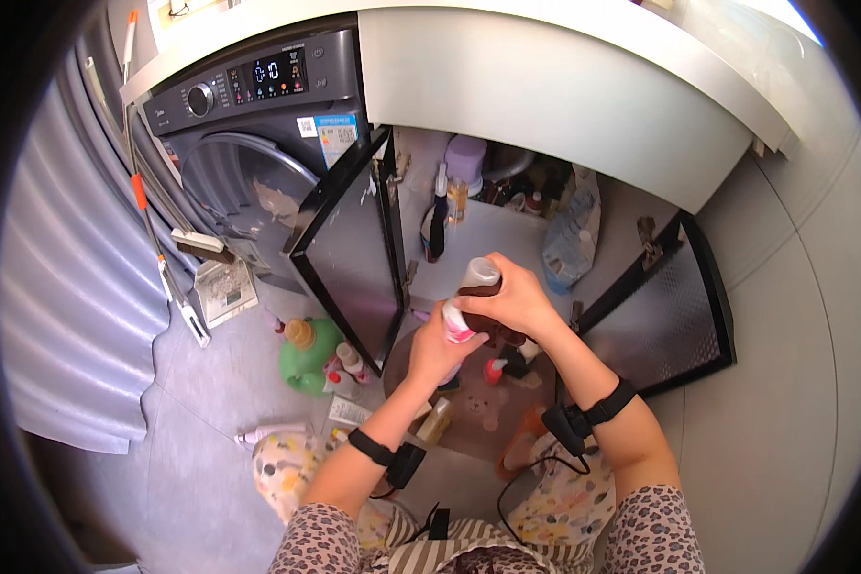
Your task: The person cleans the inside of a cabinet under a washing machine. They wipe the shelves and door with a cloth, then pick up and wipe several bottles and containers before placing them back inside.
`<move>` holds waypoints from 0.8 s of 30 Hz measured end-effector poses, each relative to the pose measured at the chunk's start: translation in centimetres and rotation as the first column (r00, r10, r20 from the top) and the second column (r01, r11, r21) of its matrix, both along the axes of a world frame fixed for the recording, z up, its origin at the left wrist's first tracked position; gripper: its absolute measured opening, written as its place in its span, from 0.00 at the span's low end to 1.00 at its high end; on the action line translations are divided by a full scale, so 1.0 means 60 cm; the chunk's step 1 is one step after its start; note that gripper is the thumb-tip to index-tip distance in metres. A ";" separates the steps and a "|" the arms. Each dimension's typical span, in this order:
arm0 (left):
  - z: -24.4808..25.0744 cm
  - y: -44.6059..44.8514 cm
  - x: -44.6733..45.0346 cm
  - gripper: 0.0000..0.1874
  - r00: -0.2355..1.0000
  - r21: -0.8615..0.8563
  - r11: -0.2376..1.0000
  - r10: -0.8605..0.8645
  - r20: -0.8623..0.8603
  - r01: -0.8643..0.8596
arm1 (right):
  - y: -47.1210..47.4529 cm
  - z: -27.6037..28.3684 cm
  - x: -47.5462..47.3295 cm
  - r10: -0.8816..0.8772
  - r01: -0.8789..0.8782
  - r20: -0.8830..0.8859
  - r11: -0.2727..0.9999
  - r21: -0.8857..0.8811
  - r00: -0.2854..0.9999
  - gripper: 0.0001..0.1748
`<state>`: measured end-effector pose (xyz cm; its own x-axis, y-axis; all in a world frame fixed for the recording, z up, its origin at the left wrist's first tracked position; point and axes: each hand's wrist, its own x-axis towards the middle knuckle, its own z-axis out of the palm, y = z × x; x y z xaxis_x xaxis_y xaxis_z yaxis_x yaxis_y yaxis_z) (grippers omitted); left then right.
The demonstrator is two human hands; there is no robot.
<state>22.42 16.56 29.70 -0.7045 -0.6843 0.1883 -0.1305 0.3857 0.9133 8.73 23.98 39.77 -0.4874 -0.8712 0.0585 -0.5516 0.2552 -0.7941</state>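
Note:
My left hand (434, 351) grips a small white bottle with pink marking (457, 323). My right hand (514, 295) is closed around a dark brown bottle with a pale translucent cap (482, 271); part of it is hidden by my fingers. Both bottles are close together before an open low cabinet, whose shelf (495, 233) is in view. On that shelf stand a dark spray bottle (436, 226), a glass of amber contents (457, 199), a lilac container (465, 159) and a crumpled blue-white plastic bag (574, 237).
Cabinet doors with black frames stand open at left (351, 251) and right (660, 316). A green jug (308, 362), several bottles and a yellow package (435, 422) sit on the floor and round mat (488, 430). A washing machine (251, 158) and dustpan (226, 294) are at left.

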 end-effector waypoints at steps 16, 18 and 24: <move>-0.436 -0.234 -0.254 0.57 0.546 -0.178 0.841 -0.159 0.822 0.511 | -0.273 -0.253 -0.394 -0.395 0.415 -0.275 0.910 0.017 0.876 0.34; -0.450 -0.239 -0.252 0.56 0.504 -0.197 0.829 -0.115 0.856 0.524 | -0.313 -0.285 -0.420 -0.452 0.462 -0.286 0.886 -0.037 0.845 0.34; -0.451 -0.252 -0.269 0.52 0.424 -0.188 0.787 -0.101 0.900 0.588 | -0.421 -0.341 -0.495 -0.573 0.587 -0.355 0.806 -0.078 0.739 0.34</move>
